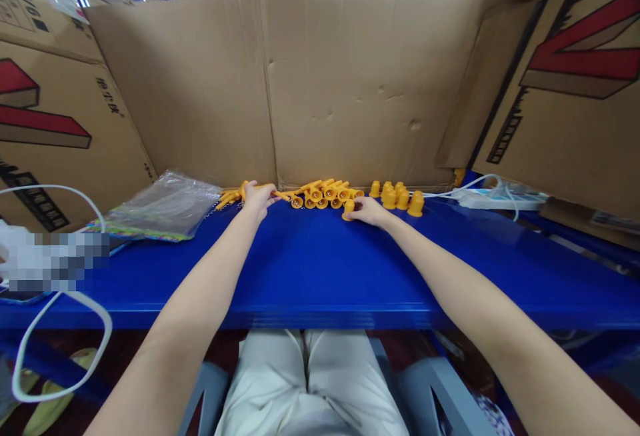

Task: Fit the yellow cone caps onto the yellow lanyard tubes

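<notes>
At the back of the blue table, my left hand [258,201] is closed on a yellow stick [281,194] that points right. Below and beside that hand lie loose yellow sticks [228,197] with thin curly metal parts. My right hand [367,210] grips a yellow bell-shaped cap [349,210] between thumb and fingers, at the table surface. Between the hands is a stacked pile of yellow pieces [330,193], their round hollow ends facing me with metal inside. Several more yellow caps [401,197] stand to the right of my right hand.
The blue table [320,269] is walled by a cardboard panel [360,83] behind and boxes on both sides. Clear plastic bags [165,206] lie at left, near a white cable [107,333]. A white power strip [500,199] sits at the right.
</notes>
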A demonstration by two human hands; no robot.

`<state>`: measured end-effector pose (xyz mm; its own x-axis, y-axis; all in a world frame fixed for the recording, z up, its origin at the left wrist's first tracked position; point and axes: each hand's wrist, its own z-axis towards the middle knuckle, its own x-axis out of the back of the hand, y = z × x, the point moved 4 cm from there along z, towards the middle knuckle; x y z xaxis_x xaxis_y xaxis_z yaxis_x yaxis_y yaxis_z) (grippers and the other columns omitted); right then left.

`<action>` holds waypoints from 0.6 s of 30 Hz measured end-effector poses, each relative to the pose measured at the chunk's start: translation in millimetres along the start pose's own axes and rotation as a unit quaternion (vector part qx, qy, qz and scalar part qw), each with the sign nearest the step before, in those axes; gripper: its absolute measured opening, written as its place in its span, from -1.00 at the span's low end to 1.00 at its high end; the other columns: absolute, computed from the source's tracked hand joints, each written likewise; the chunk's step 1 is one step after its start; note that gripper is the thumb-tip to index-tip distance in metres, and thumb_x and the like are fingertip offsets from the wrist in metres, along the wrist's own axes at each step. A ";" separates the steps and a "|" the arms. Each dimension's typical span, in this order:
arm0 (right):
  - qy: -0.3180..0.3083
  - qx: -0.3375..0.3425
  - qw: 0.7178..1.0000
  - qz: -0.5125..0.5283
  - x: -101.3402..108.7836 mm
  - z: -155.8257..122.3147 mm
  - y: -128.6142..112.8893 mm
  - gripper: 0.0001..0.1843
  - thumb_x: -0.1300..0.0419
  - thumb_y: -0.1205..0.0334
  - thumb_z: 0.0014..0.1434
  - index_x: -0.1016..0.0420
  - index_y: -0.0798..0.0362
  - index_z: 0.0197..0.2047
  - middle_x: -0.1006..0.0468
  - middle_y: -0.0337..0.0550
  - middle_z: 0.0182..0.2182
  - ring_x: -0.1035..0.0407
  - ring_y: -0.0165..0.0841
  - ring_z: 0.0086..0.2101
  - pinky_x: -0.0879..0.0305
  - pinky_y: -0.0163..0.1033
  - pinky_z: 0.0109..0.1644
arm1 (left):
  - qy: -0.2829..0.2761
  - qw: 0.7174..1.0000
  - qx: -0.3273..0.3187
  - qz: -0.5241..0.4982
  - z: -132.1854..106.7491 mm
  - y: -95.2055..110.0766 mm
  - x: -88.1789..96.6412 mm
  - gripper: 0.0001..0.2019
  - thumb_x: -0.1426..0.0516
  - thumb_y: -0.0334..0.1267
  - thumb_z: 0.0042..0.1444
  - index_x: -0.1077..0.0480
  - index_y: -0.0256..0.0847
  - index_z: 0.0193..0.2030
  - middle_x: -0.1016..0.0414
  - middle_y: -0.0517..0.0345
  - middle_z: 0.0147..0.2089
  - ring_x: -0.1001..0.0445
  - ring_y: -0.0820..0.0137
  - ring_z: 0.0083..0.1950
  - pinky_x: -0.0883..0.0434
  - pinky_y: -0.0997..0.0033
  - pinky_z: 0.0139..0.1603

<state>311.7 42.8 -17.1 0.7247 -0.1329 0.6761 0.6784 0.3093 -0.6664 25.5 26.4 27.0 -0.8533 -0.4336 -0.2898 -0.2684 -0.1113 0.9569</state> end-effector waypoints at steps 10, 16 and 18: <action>-0.010 0.140 0.958 -0.249 -5.6 -12.2 -38.2 -0.88 -0.21 0.30 0.08 -0.49 0.06 -0.25 -0.56 -0.07 -0.25 -0.42 -0.22 -0.21 -0.25 -0.21 -0.20 | -0.070 0.996 0.054 -0.032 -20.3 -11.2 -21.4 -0.35 -0.09 -0.72 -0.05 -0.11 -0.18 0.18 -0.38 0.10 -0.17 -0.49 0.50 -0.32 -0.57 0.32 -0.19; -0.030 0.183 0.934 -0.305 -10.3 -21.7 -54.6 -0.68 -0.17 0.35 0.09 -0.50 0.06 -0.05 -0.49 0.04 -0.09 -0.38 -0.13 -0.11 -0.20 -0.11 -0.10 | -0.085 0.992 0.076 -0.058 -22.1 -14.6 -25.5 -0.42 -0.10 -0.75 -0.08 -0.18 -0.16 0.04 -0.37 0.12 -0.19 -0.50 0.46 -0.29 -0.57 0.31 -0.21; -0.037 0.191 0.932 -0.305 -12.2 -22.9 -56.9 -0.66 -0.17 0.34 0.10 -0.50 0.06 -0.02 -0.47 0.03 -0.11 -0.37 -0.14 -0.13 -0.19 -0.10 -0.09 | -0.092 0.991 0.080 -0.049 -21.2 -15.4 -26.0 -0.43 -0.10 -0.74 -0.06 -0.17 -0.17 0.05 -0.37 0.12 -0.20 -0.51 0.46 -0.28 -0.57 0.33 -0.22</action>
<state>267.0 5.2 5.3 0.1986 -0.3327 0.9219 0.8591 0.5118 -0.0004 61.3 20.4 20.2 -0.8822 -0.2563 -0.3950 -0.4095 0.0036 0.9123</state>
